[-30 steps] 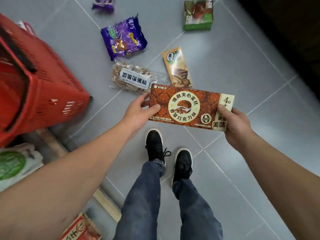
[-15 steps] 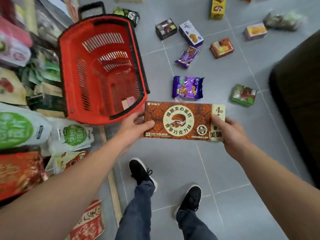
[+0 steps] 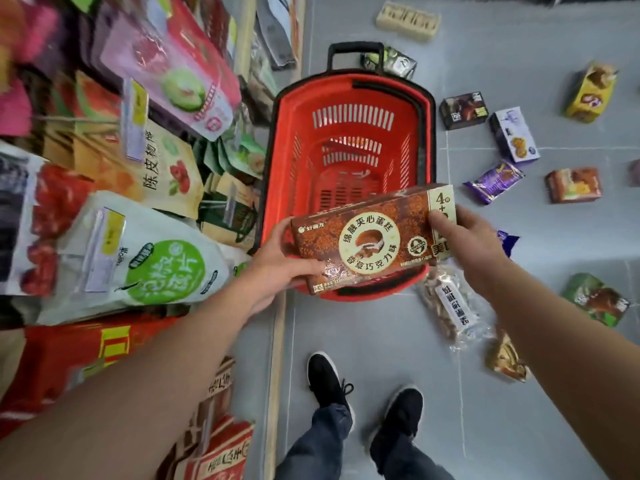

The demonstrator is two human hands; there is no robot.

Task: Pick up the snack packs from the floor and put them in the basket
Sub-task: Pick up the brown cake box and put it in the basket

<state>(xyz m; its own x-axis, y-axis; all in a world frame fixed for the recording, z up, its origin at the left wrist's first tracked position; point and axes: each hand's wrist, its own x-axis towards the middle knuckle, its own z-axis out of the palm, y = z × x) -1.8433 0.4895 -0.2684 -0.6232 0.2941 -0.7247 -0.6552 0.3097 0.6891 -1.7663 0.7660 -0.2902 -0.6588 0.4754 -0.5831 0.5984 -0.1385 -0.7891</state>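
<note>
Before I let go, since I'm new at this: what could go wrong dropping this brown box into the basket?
1. The brown cake box hangs over the red basket's near rim, not its middle; released now, it might catch the rim and tip out.
2. The nut bag lies near your feet; stepping closer could crush it.

The box hangs over the basket, shelves left, loose packs right.
</note>
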